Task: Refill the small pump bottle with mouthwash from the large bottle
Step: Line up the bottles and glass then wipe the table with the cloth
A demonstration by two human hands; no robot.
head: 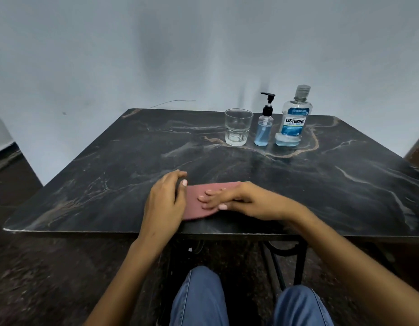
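Observation:
A small clear pump bottle (264, 128) with a black pump head and blue liquid stands upright at the table's far side. Right beside it stands the large mouthwash bottle (293, 120), capped, with only a little blue liquid at its bottom. Both hands are near the front edge, far from the bottles. My left hand (165, 200) rests on the left end of a pink cloth (196, 204), fingers curled. My right hand (236, 201) lies flat on the cloth, fingers spread and pointing left.
An empty clear drinking glass (237, 127) stands left of the pump bottle. The dark marble-patterned table (133, 161) backs onto a pale wall. Under the front edge are a black metal frame and my knees in blue jeans (199, 300).

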